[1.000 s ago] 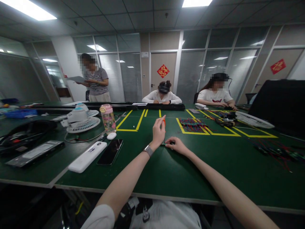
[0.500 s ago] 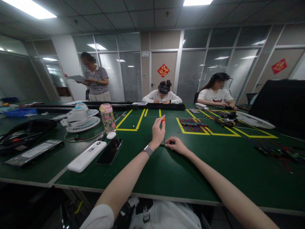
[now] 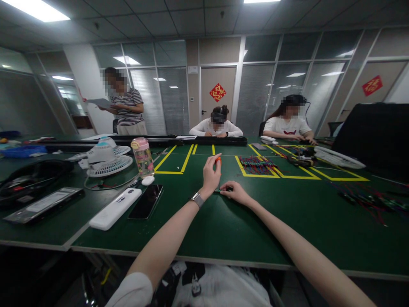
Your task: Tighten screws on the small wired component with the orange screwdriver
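My left hand (image 3: 211, 174), with a watch on its wrist, is closed around an upright screwdriver (image 3: 219, 159) whose orange handle shows above the fingers. The screwdriver's thin shaft points down at a small green circuit board (image 3: 217, 190) on the table. My right hand (image 3: 235, 192) pinches the board's right side, fingertips close to the shaft. A small black part (image 3: 230, 189) shows by the right fingers; what it is I cannot make out. Most of the board is hidden by the hands.
Left of my arms lie a black phone (image 3: 146, 202), a white power bank (image 3: 115, 209), a bottle (image 3: 143, 157) and a white fan (image 3: 110, 164). Wired boards are heaped inside yellow tape (image 3: 258, 166), and more wires (image 3: 375, 198) lie far right. Three people are across the table.
The view has shifted slightly. Both hands keep nearly the same pose at the board, with the screwdriver still upright in my left hand.
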Tool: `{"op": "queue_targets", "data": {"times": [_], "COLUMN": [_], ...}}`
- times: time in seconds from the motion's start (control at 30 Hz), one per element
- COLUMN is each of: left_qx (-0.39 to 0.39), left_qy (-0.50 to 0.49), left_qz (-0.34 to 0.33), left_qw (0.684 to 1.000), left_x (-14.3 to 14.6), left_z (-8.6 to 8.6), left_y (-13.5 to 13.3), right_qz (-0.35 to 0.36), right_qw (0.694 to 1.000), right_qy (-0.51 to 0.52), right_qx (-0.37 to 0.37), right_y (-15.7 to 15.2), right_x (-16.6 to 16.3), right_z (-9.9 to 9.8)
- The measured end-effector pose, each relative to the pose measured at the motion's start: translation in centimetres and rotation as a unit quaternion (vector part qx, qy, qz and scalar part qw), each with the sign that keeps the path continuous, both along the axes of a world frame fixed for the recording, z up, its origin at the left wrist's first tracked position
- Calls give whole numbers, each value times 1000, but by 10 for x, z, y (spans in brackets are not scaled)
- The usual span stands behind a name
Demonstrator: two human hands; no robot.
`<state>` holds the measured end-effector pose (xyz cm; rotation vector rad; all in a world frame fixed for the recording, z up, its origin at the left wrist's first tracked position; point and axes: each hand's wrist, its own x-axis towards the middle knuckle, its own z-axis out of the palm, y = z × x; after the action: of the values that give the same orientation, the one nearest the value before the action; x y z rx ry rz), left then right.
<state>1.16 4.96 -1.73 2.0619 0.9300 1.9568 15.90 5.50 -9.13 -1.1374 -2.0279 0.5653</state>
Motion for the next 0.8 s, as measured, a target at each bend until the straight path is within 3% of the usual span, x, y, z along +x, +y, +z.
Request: {"op": "queue_targets", "data": {"times": [0.3,0.8], "left_qx": [-1,-8], "left_qy": [10,14], "left_qz": [38,14], "left_qw": [999,1000], "left_x": [-1,0], "left_z": [2,-1], "left_y": [-4,-1], "right_qz": [-3,0], "right_qw": [1000,1000], "right_qy": [-7,-12], "right_qx": [5,7], "right_y": [-1,-1], "right_x": [0,0], "right_z": [1,1]}}
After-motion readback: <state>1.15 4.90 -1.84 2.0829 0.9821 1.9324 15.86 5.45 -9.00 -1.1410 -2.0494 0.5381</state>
